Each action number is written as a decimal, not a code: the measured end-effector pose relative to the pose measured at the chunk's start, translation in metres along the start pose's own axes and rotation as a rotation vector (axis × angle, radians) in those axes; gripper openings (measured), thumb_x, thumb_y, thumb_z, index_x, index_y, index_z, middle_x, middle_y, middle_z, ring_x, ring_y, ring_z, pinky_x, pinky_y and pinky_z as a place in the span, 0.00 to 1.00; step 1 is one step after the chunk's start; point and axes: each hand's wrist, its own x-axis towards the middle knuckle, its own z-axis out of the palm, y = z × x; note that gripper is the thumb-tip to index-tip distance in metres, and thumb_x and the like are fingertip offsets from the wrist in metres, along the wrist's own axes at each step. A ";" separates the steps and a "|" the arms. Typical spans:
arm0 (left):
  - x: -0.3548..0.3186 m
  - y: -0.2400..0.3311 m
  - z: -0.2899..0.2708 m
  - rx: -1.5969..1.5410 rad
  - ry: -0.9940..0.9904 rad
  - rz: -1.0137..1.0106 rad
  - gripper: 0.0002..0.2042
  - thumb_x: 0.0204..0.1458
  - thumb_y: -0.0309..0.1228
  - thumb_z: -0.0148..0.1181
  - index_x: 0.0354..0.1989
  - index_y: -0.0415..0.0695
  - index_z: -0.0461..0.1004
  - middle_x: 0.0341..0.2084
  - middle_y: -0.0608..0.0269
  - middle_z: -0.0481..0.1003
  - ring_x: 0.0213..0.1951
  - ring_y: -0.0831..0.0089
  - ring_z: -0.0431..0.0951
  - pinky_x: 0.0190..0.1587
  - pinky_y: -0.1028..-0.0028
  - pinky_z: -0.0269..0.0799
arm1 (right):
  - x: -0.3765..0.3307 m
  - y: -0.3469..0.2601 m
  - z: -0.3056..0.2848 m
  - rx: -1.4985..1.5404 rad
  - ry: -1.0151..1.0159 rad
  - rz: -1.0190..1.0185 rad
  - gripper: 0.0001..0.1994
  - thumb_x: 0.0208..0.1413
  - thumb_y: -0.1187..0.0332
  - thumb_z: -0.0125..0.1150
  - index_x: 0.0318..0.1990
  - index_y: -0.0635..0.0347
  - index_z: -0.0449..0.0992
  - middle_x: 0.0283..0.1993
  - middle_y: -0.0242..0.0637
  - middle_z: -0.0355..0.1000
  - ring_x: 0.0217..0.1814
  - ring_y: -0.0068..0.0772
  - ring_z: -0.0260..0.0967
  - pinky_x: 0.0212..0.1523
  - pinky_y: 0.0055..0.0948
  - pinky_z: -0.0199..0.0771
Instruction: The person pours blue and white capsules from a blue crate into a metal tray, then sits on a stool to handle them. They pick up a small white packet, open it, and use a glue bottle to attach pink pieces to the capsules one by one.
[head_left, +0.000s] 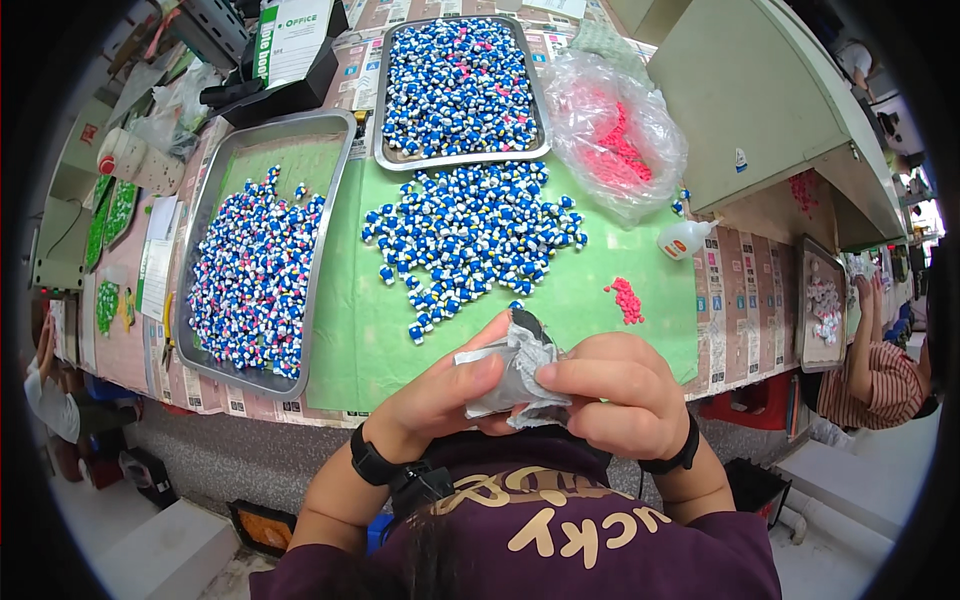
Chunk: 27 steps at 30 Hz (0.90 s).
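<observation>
Both hands are curled nearly closed on one thing: the left hand (440, 395) cradles a crumpled grey wad (525, 375) with its thumb laid along it, and the right hand (622, 385) pinches its other side between thumb and bent fingers. Whether the wad is cloth or paper I cannot tell, nor what the dark piece (526, 322) at its top end is. It is held up close to the body, over the near edge of the worktop (745, 330), so a loosened pinch could let it, or anything wrapped inside, drop to the floor. Just beyond the fingertips, loose blue-and-white pieces (475, 230) spread over a green sheet (590, 285); a forward sweep of the left hand could scatter the nearest ones. To the right lies a small pink pile (626, 300), which a careless knuckle might smear, and past it a white bottle (686, 239), liable to roll or spill if knocked. Farther out, the left tray (300, 150) and the upper tray (545, 130) hold more pieces with pink among them, and the clear bag (660, 140) of pink bits could shed some if its film were snagged.
</observation>
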 end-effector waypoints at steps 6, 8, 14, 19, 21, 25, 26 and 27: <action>0.008 0.005 0.004 -0.021 -0.236 0.119 0.36 0.50 0.58 0.57 0.57 0.43 0.55 0.27 0.58 0.70 0.23 0.77 0.67 0.24 0.79 0.61 | 0.001 -0.005 -0.007 0.332 0.128 0.344 0.10 0.48 0.86 0.59 0.31 0.59 0.69 0.43 0.48 0.76 0.39 0.36 0.72 0.40 0.31 0.73; 0.010 0.010 0.010 -0.039 -0.256 0.150 0.35 0.50 0.59 0.56 0.55 0.44 0.56 0.21 0.60 0.67 0.18 0.79 0.61 0.19 0.80 0.55 | 0.000 -0.009 -0.009 0.490 0.238 0.508 0.11 0.49 0.89 0.55 0.33 0.61 0.70 0.43 0.49 0.77 0.43 0.36 0.74 0.42 0.31 0.73; 0.010 0.009 -0.001 -0.035 -0.349 0.194 0.31 0.54 0.58 0.56 0.57 0.53 0.55 0.28 0.57 0.69 0.25 0.78 0.66 0.19 0.82 0.54 | 0.001 -0.014 -0.012 0.315 0.175 0.578 0.11 0.50 0.89 0.55 0.37 0.65 0.72 0.44 0.49 0.77 0.46 0.39 0.76 0.47 0.31 0.74; 0.010 0.006 -0.003 -0.023 -0.324 0.217 0.31 0.53 0.55 0.58 0.58 0.53 0.53 0.31 0.58 0.69 0.27 0.77 0.68 0.22 0.81 0.58 | 0.004 -0.018 -0.011 0.290 0.202 0.647 0.11 0.49 0.89 0.56 0.38 0.65 0.73 0.44 0.46 0.77 0.47 0.36 0.76 0.48 0.30 0.74; 0.009 0.007 -0.005 0.004 -0.293 0.223 0.30 0.54 0.51 0.60 0.57 0.52 0.52 0.35 0.59 0.69 0.31 0.76 0.69 0.27 0.80 0.62 | 0.007 -0.021 -0.011 0.352 0.214 0.681 0.10 0.49 0.88 0.57 0.38 0.66 0.73 0.44 0.45 0.76 0.47 0.33 0.75 0.48 0.29 0.75; 0.006 0.006 -0.005 0.238 -0.143 0.293 0.28 0.54 0.41 0.62 0.56 0.50 0.51 0.41 0.61 0.66 0.40 0.77 0.68 0.39 0.79 0.66 | 0.014 -0.025 -0.008 0.444 0.178 0.785 0.09 0.50 0.85 0.61 0.39 0.67 0.74 0.44 0.44 0.76 0.46 0.29 0.75 0.46 0.27 0.75; 0.006 0.006 -0.005 0.326 -0.101 0.318 0.28 0.54 0.39 0.63 0.55 0.49 0.51 0.43 0.62 0.65 0.42 0.77 0.67 0.42 0.78 0.66 | 0.015 -0.025 -0.008 0.445 0.156 0.816 0.09 0.50 0.84 0.62 0.39 0.67 0.74 0.44 0.43 0.75 0.45 0.28 0.75 0.45 0.26 0.76; 0.006 0.008 -0.005 0.337 -0.110 0.307 0.28 0.55 0.38 0.63 0.55 0.49 0.51 0.43 0.62 0.64 0.43 0.78 0.66 0.43 0.78 0.65 | 0.016 -0.026 -0.009 0.447 0.114 0.849 0.10 0.49 0.85 0.62 0.39 0.67 0.73 0.43 0.44 0.75 0.45 0.31 0.75 0.46 0.27 0.75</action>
